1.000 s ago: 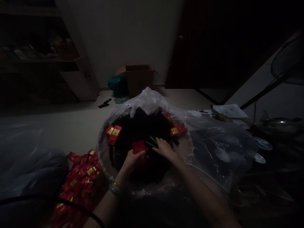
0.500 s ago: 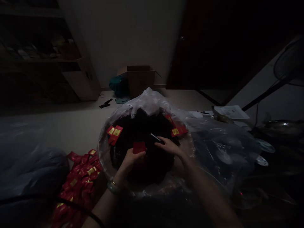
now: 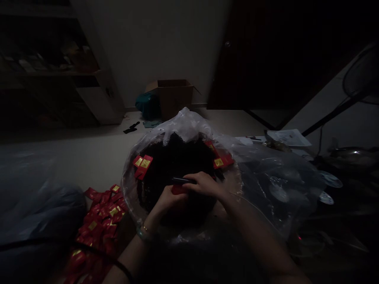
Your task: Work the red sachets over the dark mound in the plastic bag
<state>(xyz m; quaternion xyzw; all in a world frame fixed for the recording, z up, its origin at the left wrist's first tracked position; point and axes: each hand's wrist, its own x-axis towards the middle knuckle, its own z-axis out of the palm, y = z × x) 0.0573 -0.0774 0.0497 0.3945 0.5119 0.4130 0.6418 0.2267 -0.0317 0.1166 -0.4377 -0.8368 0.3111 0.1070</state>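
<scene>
My left hand [image 3: 168,201] is closed on a small red packet [image 3: 179,189], held over a dark loose heap [image 3: 177,157] that looks like tea leaves. In my right hand [image 3: 203,183] is a small dark scoop-like tool [image 3: 180,180], its pale edge lying across the packet's top. The two hands nearly meet, and the packet's lower part is hidden. Clear plastic [image 3: 189,122] lines the round container around the heap. Red packets with gold labels [image 3: 143,165] lie on its left rim, and more red packets [image 3: 223,161] rest at the right.
A large pile of red packets [image 3: 100,221] is at the lower left, beside a plastic-covered bundle [image 3: 44,213]. Clear plastic sheeting [image 3: 275,177] spreads to the right. An open cardboard box [image 3: 176,96] and a teal bag [image 3: 148,105] stand by the wall. The room is dim.
My right hand has brought the dark tool left, from over the heap to the top of the red packet. My left hand still holds the packet, slightly lower and to the right.
</scene>
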